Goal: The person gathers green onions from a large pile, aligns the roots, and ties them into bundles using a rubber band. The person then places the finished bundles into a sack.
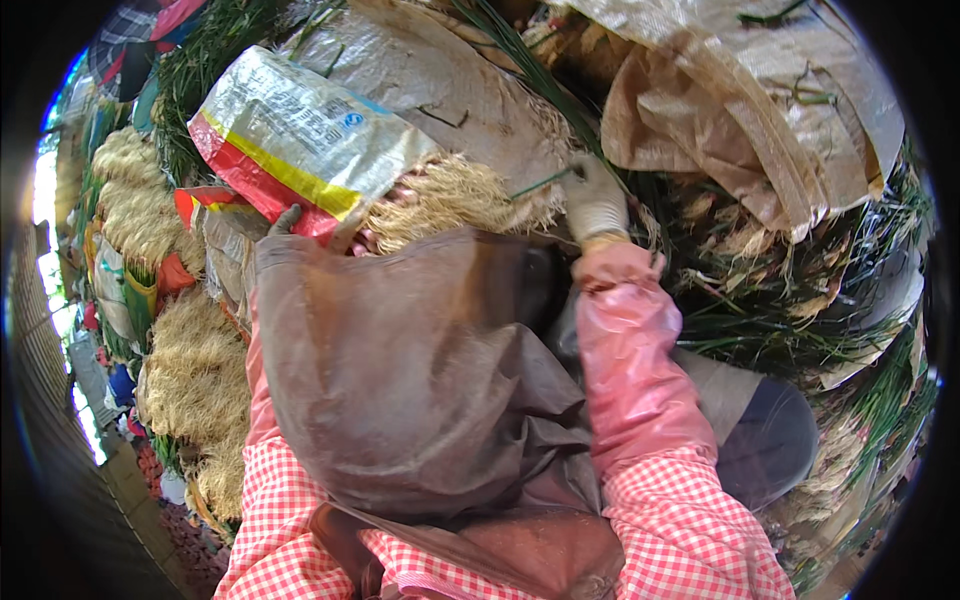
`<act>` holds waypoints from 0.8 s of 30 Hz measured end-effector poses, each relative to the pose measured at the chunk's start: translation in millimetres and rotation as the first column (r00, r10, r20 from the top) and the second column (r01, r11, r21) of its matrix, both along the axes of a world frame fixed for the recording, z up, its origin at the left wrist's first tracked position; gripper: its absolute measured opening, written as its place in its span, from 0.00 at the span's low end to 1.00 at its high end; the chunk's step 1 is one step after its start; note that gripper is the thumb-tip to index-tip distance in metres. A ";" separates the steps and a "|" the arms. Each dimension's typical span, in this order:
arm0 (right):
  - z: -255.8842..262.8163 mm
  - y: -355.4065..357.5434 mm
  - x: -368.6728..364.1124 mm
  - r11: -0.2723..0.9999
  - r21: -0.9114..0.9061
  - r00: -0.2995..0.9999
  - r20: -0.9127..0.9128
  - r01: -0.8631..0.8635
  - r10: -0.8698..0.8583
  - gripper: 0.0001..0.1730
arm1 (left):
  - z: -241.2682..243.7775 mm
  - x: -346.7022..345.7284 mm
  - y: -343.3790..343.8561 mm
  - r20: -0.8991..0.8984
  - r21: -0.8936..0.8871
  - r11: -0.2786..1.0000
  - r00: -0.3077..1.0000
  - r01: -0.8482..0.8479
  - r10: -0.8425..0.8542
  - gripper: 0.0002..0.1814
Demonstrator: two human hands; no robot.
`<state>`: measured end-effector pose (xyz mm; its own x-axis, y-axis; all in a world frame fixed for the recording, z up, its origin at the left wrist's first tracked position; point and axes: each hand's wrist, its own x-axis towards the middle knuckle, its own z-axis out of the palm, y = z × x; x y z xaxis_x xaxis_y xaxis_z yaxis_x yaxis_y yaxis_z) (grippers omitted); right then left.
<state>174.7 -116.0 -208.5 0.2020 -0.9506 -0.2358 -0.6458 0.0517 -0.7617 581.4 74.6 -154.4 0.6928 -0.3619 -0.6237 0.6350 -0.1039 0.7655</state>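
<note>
My left hand [285, 220], in a dark-tipped glove, is at the lower edge of a white, yellow and red printed woven sack [300, 135]; most of it is hidden, so its grip is unclear. Pale fibrous roots [442, 195] with pinkish bulbs show at the sack's open end, above my brown apron [405, 375]. My right hand [592, 196], in a pale glove, is closed on a thin green stalk [541, 183] that points left over the roots. Under it lies a dirty whitish woven sack [457, 97].
A brown woven sack [705, 127] covers plants at the upper right. Green leaves [772, 330] with roots are heaped at the right. Bundles of pale roots [195, 367] are stacked along the left. Part of another person [135, 52] shows at the upper left.
</note>
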 end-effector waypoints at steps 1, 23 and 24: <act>23.3 8.6 23.3 0.999 0.010 0.996 0.075 0.050 -0.051 0.18 | -1.0 -0.4 9.2 0.014 0.022 1.000 1.000 -0.005 0.005 0.21; 8.9 47.6 103.0 0.979 -0.090 0.961 0.196 -0.182 0.197 0.28 | -31.6 35.4 -35.4 0.110 -0.012 0.992 0.986 0.126 -0.124 0.19; -5.7 52.1 99.2 0.957 -0.036 0.954 0.087 -0.287 0.289 0.28 | -22.9 5.0 -55.2 0.035 0.059 0.991 0.992 0.121 -0.123 0.18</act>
